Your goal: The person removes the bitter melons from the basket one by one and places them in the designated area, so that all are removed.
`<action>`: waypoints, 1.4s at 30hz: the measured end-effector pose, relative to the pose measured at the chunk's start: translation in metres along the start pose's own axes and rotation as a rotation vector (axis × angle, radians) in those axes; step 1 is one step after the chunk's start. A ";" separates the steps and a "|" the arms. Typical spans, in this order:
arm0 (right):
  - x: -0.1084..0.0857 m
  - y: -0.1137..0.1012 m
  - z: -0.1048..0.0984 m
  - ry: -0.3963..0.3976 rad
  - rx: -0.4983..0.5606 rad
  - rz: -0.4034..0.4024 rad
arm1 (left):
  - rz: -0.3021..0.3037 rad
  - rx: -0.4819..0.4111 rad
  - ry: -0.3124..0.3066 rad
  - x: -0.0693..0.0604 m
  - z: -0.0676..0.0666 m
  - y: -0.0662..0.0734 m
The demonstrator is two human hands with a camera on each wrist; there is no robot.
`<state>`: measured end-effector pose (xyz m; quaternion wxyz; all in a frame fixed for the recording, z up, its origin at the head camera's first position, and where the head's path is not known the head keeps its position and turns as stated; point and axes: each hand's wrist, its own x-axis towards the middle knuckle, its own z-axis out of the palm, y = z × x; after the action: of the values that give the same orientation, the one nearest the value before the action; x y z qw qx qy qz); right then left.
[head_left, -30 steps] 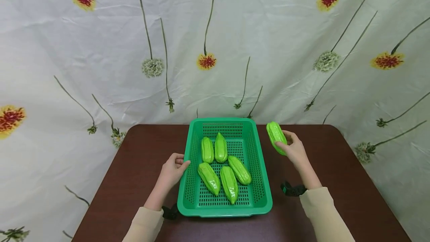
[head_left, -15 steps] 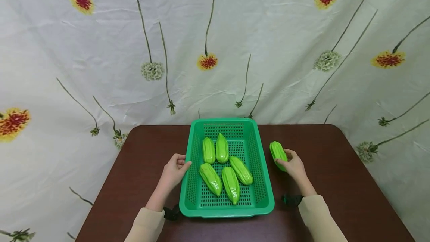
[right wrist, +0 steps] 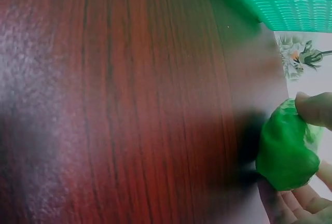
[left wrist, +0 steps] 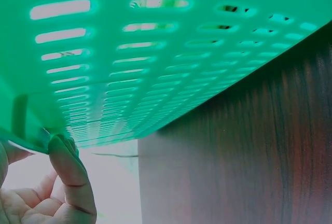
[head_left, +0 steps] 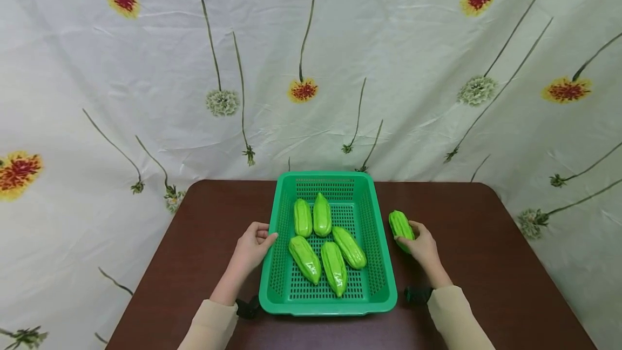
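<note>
A green plastic basket [head_left: 328,308] stands in the middle of the table, several glossy, ribbed, elongated green vegetables [head_left: 334,269] lying in it. My left hand [head_left: 250,246] pinches the basket's left rim between thumb and fingers; the left wrist view shows the fingers [left wrist: 72,175] at that rim, beside the slotted wall [left wrist: 98,97]. To the right of the basket, my right hand [head_left: 421,244] grips another green ribbed vegetable [head_left: 400,227] at or just above the tabletop. Up close in the right wrist view, thumb and fingers hold this vegetable [right wrist: 285,149] from both sides. Whether it touches the table cannot be told.
The dark reddish-brown table [head_left: 466,220] extends to both sides of the basket and ends at a pale flowered cloth [head_left: 340,42] hanging behind it. Dark straps [head_left: 248,307] circle both wrists, below beige sleeves [head_left: 209,325].
My right hand has come down toward the table and slightly nearer to me with the green ribbed vegetable in its grip. The left hand stays on the basket rim.
</note>
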<state>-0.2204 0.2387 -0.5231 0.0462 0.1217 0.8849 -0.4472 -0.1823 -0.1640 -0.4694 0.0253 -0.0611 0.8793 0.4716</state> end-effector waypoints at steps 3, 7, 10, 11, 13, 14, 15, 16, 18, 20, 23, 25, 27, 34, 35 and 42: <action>0.001 0.000 0.001 -0.010 0.005 0.000 | 0.005 -0.002 0.001 0.000 -0.001 0.002; 0.002 -0.001 0.001 -0.025 -0.003 -0.001 | 0.001 0.001 0.002 -0.001 -0.001 0.004; 0.001 -0.002 0.001 -0.035 -0.007 0.000 | -0.006 0.006 -0.003 -0.002 -0.001 0.003; 0.001 -0.003 0.001 -0.037 -0.013 -0.003 | -0.003 0.007 -0.004 -0.002 -0.001 0.003; 0.001 -0.003 0.001 -0.041 -0.020 -0.004 | -0.001 0.007 -0.008 -0.002 -0.001 0.003; 0.000 -0.003 0.001 -0.042 -0.022 -0.005 | 0.001 0.007 -0.008 -0.002 -0.001 0.003; 0.000 -0.003 0.001 -0.041 -0.028 -0.008 | 0.004 0.007 -0.007 -0.002 -0.001 0.002; 0.000 -0.003 0.000 -0.042 -0.031 -0.009 | 0.004 0.007 -0.008 -0.002 -0.001 0.001; -0.001 -0.002 0.000 -0.041 -0.037 -0.015 | 0.004 0.005 -0.007 -0.002 -0.001 0.001; -0.002 -0.003 -0.001 -0.043 -0.043 -0.021 | 0.006 0.006 -0.006 -0.001 0.000 0.000; -0.003 -0.004 -0.004 -0.044 -0.052 -0.023 | 0.008 0.007 -0.007 -0.001 -0.001 0.000; -0.003 -0.007 -0.007 -0.048 -0.050 -0.016 | 0.010 0.010 -0.008 -0.001 -0.001 0.001; -0.004 -0.012 -0.012 -0.048 -0.050 -0.019 | 0.010 0.010 -0.011 -0.001 -0.002 0.001; -0.004 -0.047 -0.034 -0.014 -0.036 -0.090 | 0.009 0.009 -0.017 -0.003 -0.004 0.003; -0.004 -0.053 -0.037 -0.004 -0.040 -0.107 | 0.009 0.011 -0.018 -0.003 -0.004 0.003; -0.013 -0.098 -0.041 0.030 -0.013 -0.230 | 0.014 0.013 -0.022 -0.001 -0.003 0.003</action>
<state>-0.2317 0.2133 -0.4196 -0.0176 0.0257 0.8965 -0.4420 -0.1813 -0.1648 -0.4649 0.0321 -0.0498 0.8825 0.4665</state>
